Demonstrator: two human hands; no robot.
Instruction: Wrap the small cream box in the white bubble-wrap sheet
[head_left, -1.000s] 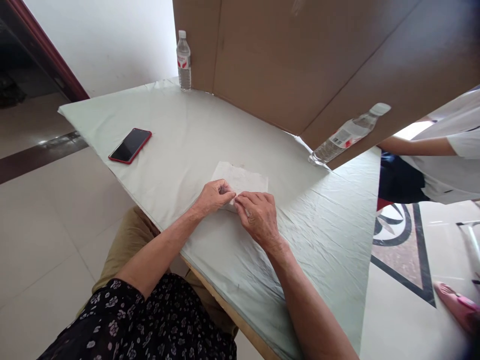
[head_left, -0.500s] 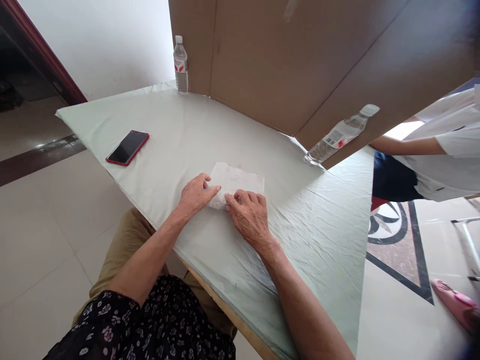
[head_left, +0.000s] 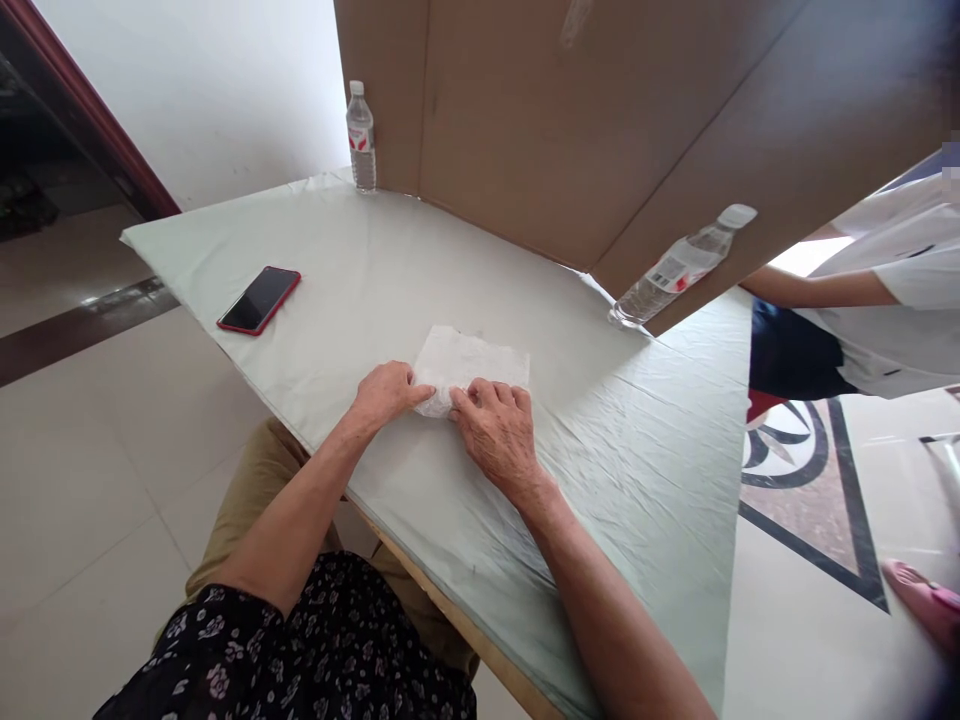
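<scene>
Head view: your left hand (head_left: 387, 392), thumb spread, touches the white sheet (head_left: 472, 354) at eight o'clock; right hand (head_left: 499, 427) curls at five, pinch unclear. Press evenly.

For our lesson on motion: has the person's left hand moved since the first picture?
Yes: the left hand has moved leftward, closer to the unmoved phone.

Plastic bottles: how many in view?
2, both by the cardboard: the left bottle at its left edge, the right bottle near its lower right corner. Others may be hidden behind it.
</scene>
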